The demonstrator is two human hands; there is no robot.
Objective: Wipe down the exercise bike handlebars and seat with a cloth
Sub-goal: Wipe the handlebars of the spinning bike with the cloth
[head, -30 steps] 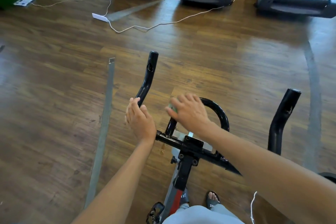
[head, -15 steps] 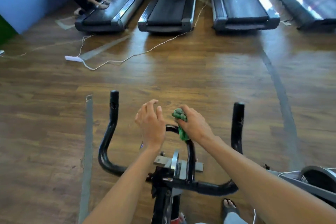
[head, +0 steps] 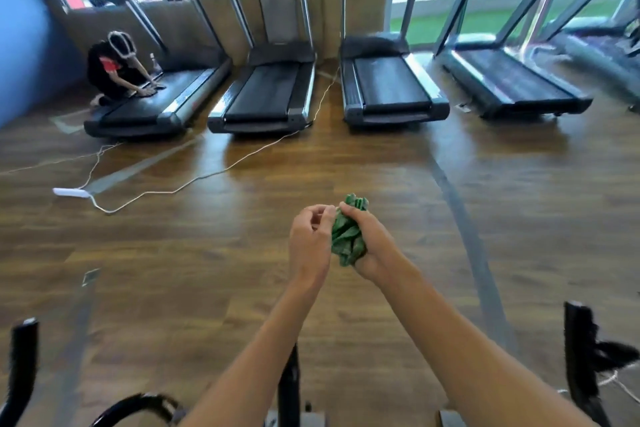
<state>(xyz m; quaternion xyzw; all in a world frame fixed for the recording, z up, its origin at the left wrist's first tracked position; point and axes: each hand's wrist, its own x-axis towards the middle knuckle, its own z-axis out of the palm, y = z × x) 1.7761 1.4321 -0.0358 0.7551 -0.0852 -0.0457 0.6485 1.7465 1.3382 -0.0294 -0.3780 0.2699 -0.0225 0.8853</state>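
polished wooden floor (head: 194, 253) runs the whole room, and along the far wall under the windows stands a row of treadmills (head: 263, 94), with a person (head: 114, 73) kneeling at the far left one, hands on its belt. a white cable (head: 207, 173) trails across the floor from a power strip (head: 69, 191) at the left toward the treadmills. at the near edge the exercise bike handlebars (head: 20, 367) show only in parts: a dark upright bar end at the near left, another dark upright at the near right, a curved black bar low in the middle, and a central post partly hidden by the forearms. the seat is not in view. both hands are raised well above and beyond the bars, close together in the middle of the scene. the right hand (head: 374, 246) is clenched around the green cloth (head: 346, 239), which is bunched into a wad with a tuft poking out past the fingers at the far end. the left hand (head: 308, 243) is just beside it, fingertips curled and pinching at the cloth's left edge, apparently regathering or refolding it. the cloth's long axis runs near to far, roughly along the right palm. what the coming move turns on, by my reading, is that the handlebars lie below and nearer than the hands, the upright ends well apart to the left and right, so the cloth hand must drop back and down; the right upright looks the closer reach for it.
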